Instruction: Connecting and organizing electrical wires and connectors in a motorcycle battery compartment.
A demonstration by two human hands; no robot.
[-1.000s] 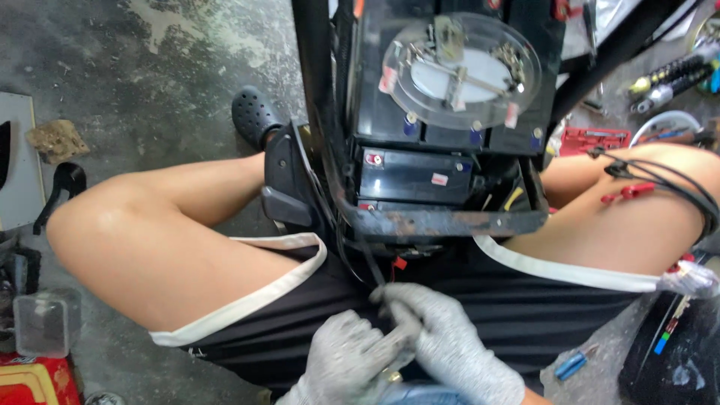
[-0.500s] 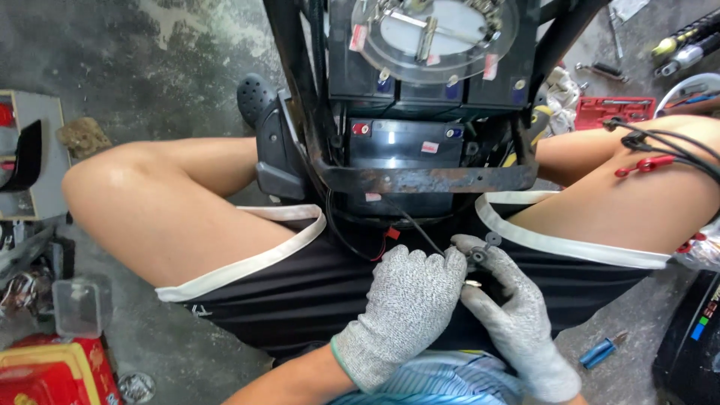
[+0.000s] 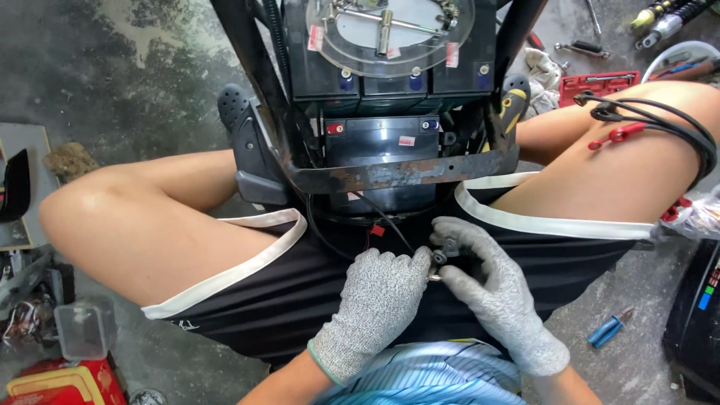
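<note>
My left hand (image 3: 379, 300) and right hand (image 3: 491, 289) wear grey knitted gloves, matt, coarse weave. Flat metal crossbar (image 3: 401, 174): rusty, rough, pitted. Black plastic battery case (image 3: 384, 146) glossy. Clear plastic round cover (image 3: 390, 34) shiny. Grey concrete floor (image 3: 127, 67) rough, stained.

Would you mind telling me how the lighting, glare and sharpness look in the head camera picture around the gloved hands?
Head view: soft, even daylight with no hard shadows; the left hand and right hand are sharp, knit texture clear; the small connector between them is dark and hard to read; the clear round cover shows mild glare; wide-angle bending curves the knees at the edges.
</note>
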